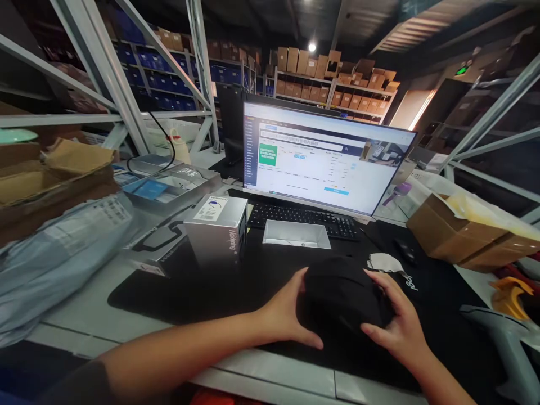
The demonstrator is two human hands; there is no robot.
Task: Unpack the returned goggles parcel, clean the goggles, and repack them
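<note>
A black, rounded case (pixel 343 295) is between my two hands above the dark desk mat. My left hand (pixel 287 312) grips its left side, thumb stretched along the front. On the right side, my right hand (pixel 399 318) holds it with the fingers behind and the thumb at the front. What the case contains does not show. Just beyond it lies a small open silver box part (pixel 296 233), near the keyboard (pixel 304 216). A silver box (pixel 216 230) with a label on top stands left of that. A crumpled white piece (pixel 385 262) lies behind my right hand.
A lit monitor (pixel 312 160) stands behind the keyboard. Left are a flat silver box (pixel 164 239), a grey plastic parcel (pixel 71 253) and an open carton (pixel 46 180). Right are a mouse (pixel 405 251), a cardboard box (pixel 468 233) and a barcode scanner (pixel 502 337).
</note>
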